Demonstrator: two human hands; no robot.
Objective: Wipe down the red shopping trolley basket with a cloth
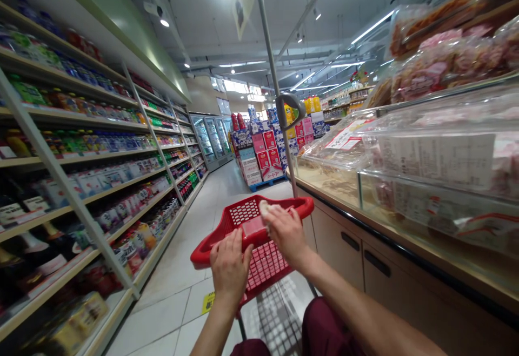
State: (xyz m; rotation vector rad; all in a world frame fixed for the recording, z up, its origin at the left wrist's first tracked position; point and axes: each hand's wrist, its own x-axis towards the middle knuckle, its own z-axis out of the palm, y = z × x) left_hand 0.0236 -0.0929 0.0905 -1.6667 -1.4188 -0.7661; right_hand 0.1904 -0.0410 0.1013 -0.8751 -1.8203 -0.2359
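A red plastic shopping cart (pixel 206 256) stands in front of me, its basket walls pierced with holes. My left hand (pixel 230 264) is closed over the cart's near handle bar. My right hand (pixel 287 233) is over the right part of that bar, with its fingers curled round a small pale whitish item (pixel 265 208). Most of this item is hidden by the fingers, so its kind cannot be made out. A pinkish panel (pixel 254 227) shows on the bar between my two hands.
Tall drink shelves (pixel 97 150) line the left side. A display counter (pixel 336 205) with clear packages runs close along the right. Stacked boxes (pixel 265 153) stand ahead, near glass-door fridges (pixel 211 134). A metal pole (pixel 270 48) rises beside the cart.
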